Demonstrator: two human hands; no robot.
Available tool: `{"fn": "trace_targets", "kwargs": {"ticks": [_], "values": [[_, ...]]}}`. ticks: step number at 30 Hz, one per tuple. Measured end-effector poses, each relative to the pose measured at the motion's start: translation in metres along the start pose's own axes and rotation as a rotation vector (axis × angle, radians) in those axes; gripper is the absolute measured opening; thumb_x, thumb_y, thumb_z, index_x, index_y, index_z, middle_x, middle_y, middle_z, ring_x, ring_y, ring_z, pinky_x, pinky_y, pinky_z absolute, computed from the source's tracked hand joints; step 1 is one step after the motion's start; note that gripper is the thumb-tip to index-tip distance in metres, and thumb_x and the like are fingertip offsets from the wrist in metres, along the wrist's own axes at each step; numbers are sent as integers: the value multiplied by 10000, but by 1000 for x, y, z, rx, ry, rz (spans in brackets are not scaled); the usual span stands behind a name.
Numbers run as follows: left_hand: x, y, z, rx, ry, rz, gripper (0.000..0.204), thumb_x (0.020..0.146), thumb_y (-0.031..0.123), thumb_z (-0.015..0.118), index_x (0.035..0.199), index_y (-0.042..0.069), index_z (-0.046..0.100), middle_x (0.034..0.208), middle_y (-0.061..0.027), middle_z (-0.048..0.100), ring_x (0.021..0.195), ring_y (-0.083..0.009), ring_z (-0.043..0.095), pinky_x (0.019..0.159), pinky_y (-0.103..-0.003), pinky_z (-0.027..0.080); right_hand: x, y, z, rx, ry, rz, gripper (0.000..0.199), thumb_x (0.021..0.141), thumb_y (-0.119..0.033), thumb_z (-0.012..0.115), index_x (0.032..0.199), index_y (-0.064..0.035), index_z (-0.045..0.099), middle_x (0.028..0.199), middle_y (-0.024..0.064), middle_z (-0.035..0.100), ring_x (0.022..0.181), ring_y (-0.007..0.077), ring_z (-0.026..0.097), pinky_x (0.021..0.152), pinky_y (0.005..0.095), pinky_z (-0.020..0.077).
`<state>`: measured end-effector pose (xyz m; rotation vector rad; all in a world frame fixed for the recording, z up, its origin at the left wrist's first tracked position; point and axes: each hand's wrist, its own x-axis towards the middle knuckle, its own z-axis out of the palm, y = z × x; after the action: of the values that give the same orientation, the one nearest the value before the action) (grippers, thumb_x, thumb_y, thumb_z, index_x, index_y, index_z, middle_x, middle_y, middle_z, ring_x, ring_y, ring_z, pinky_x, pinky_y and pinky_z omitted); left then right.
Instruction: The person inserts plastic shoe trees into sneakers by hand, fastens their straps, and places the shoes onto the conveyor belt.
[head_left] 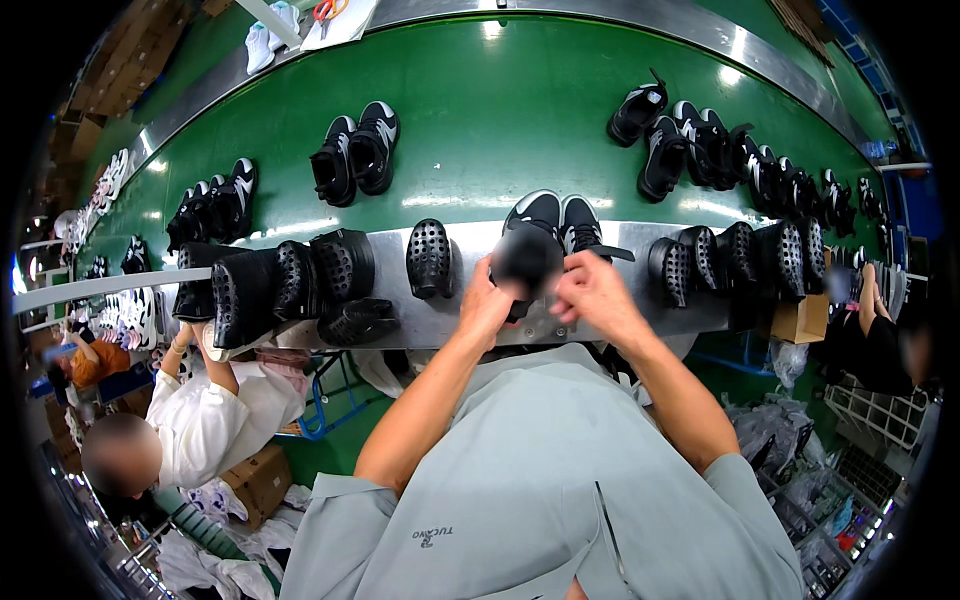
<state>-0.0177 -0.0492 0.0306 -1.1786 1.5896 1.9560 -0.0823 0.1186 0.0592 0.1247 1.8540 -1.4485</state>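
Black shoe (pixel 529 256) in left hand (pixel 486 303); cardboard box (pixel 800 318), contents unclear.

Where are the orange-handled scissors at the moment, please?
In the head view, the scissors are at the top edge, left of centre, on a white sheet just right of the white shoes.

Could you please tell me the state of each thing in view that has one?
Left hand: curled, holding a dark item.
Right hand: fingers bent; grip unclear.
Dark item: blurred, state unclear.
Shoe pair ahead of the hands: side by side, toes pointing away.
Strap by the right hand: free end sticking out sideways.
Shoe pair farther left: upright, side by side.
Scissors: lying flat; open or closed unclear.
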Motion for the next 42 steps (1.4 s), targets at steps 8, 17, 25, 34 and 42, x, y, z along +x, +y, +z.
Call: {"fn": "trace_targets", "kwargs": {"ticks": [8, 17, 25, 34, 42], "values": [[-22, 16, -27, 581, -174, 363, 694, 709, 37, 618, 1400, 75, 562, 1223, -175, 645, 1134, -278, 616, 992, -334, 467, -17, -48, -37, -200, -311, -288, 199, 906, -126, 732, 1054, -2, 689, 706, -59, 523, 650, 35, 452, 593, 217, 385], [-44, 29, -32, 782, -255, 527, 650, 748, 95, 655, 1393, 109, 579, 1239, -198, 582, 1153, -358, 584, 1018, -395, 462, -31, -48, -35, -151, -347, -181, 114, 940, -114, 654, 911, -5, 669, 792, -30, 597, 706, 39, 493, 634, 227, 426], [-49, 45, -33, 962, -288, 727, 695, 686, -23, 617, 1365, 121, 594, 1244, -161, 565, 1185, -359, 545, 1043, -412, 451, -20, -44, -27, -398, -322, -385, 162, 930, -143, 663, 903, 17, 667, 716, 49, 591, 663, 129, 522, 616, 316, 427], [-51, 55, -36, 1037, -362, 757, 699, 670, -6, 636, 1357, 115, 593, 1195, -161, 574, 1171, -371, 543, 1024, -434, 456, -11, -62, -15, -661, -463, -411, 200, 904, -170, 688, 855, 22, 661, 681, 154, 592, 608, 259, 536, 607, 383, 442], [-28, 7, -42, 531, -130, 327, 675, 855, 232, 629, 1501, 162, 446, 1211, -194, 622, 1027, -324, 647, 806, -400, 569, -13, -53, -4, -508, 125, -519, 158, 850, -97, 709, 917, 13, 618, 780, 153, 616, 661, 283, 611, 635, 397, 498]]}}
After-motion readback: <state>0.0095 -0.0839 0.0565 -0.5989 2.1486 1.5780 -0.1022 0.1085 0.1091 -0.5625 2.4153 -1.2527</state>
